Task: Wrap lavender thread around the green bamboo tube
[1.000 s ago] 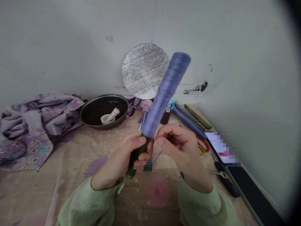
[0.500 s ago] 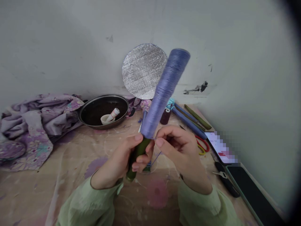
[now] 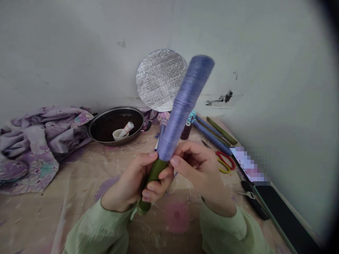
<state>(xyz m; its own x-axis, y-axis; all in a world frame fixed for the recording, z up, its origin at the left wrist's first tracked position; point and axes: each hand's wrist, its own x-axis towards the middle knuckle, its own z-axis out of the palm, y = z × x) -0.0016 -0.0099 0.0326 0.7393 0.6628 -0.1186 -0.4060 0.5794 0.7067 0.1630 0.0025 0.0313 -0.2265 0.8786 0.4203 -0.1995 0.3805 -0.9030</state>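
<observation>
Wrapped closely in blue-purple thread (image 3: 182,106), a green stick (image 3: 158,168) leans up and to the right, its wider wrapped end at the top. My left hand (image 3: 132,181) is closed around the bare green lower part, thumb against the bottom edge of the wrapping. At that same edge, on the right side, my right hand (image 3: 202,171) pinches with thumb and forefinger close to the stick. The thread in this pinch is mostly hidden by the fingers; a short bit of it shows below them.
Behind stands a round silver foil disc (image 3: 161,79) against the wall. To the left are a black pan (image 3: 106,123) holding a small white cup (image 3: 119,135), and floral cloth (image 3: 34,141). Scissors (image 3: 226,164), a dark thread spool (image 3: 186,131), green sticks (image 3: 221,130), a key (image 3: 247,194) and phones (image 3: 280,211) lie right.
The stick's lower end has shifted slightly down and left in my left hand. My right hand has moved a little left, up against the wrapping's edge; less loose thread shows.
</observation>
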